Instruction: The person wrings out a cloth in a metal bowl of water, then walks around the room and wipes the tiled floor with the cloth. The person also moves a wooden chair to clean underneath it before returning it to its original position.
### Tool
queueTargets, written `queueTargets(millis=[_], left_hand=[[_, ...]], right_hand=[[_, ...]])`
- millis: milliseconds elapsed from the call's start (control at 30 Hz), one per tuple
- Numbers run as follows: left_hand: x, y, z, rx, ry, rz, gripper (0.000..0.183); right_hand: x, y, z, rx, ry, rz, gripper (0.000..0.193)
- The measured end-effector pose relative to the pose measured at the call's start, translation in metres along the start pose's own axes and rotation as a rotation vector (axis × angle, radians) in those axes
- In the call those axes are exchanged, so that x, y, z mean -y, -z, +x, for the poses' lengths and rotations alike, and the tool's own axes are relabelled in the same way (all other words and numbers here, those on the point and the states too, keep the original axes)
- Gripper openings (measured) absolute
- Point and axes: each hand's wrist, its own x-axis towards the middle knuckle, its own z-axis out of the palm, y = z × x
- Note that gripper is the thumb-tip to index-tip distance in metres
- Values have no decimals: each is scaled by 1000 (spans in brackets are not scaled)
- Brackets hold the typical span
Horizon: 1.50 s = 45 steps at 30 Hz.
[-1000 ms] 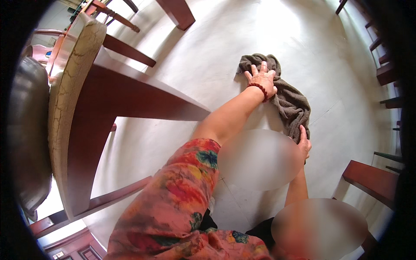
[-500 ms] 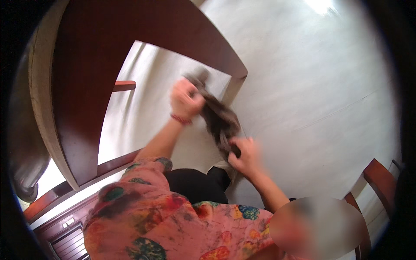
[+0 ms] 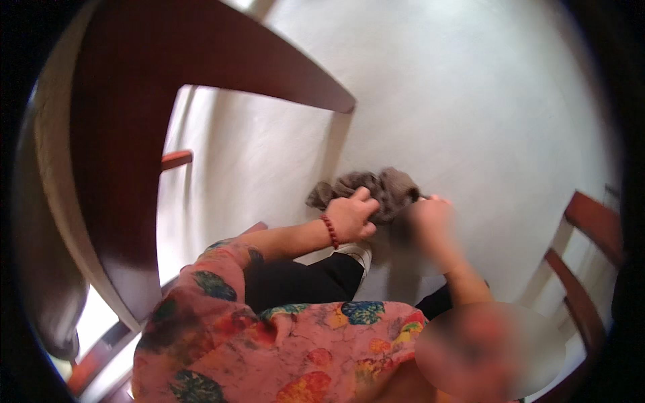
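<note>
A bunched grey-brown cloth [image 3: 396, 189], soft and wrinkled, hangs between my hands above the pale floor. My left hand [image 3: 352, 216], with a red bead bracelet at the wrist, is closed on the near side of its left half, and a loose end sticks out to the left. At the cloth's right end is my right hand [image 3: 432, 218], smeared by motion; its fingers look closed on the edge there. A dark, blurred part of the cloth hangs below, between the two hands.
A dark red-brown wooden tabletop [image 3: 114, 174] rises on the left, its corner reaching toward the middle. A wooden chair [image 3: 594, 225] stands at the right. My shoe [image 3: 355, 255] is on the floor below the cloth.
Both hands have moved to the right, the left also lower and nearer my body. The cloth has gone from stretched out lengthwise to bunched and lying crosswise between them.
</note>
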Motion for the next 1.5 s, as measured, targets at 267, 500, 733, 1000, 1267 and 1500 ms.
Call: queueTargets(millis=[267,500,733,1000,1267,1500], left_hand=[[-54,52,93,-309,-339,-333,24],[-28,60,201,-692,-123,162,43],[-145,1,247,-410,-315,348,45],[-203,-151,113,568,-1516,338,24],[-117,7,183,-693,-815,-186,22],[-43,98,314,-859,573,102,52]], right_hand=[[-49,12,-92,123,-451,-211,23],[-41,-3,-85,110,-545,-93,25],[-39,-6,-91,2,-607,-11,23],[28,-93,-213,-40,-766,348,19],[2,-33,-188,-1008,-922,486,32],[-43,-6,-82,-235,-703,154,73]])
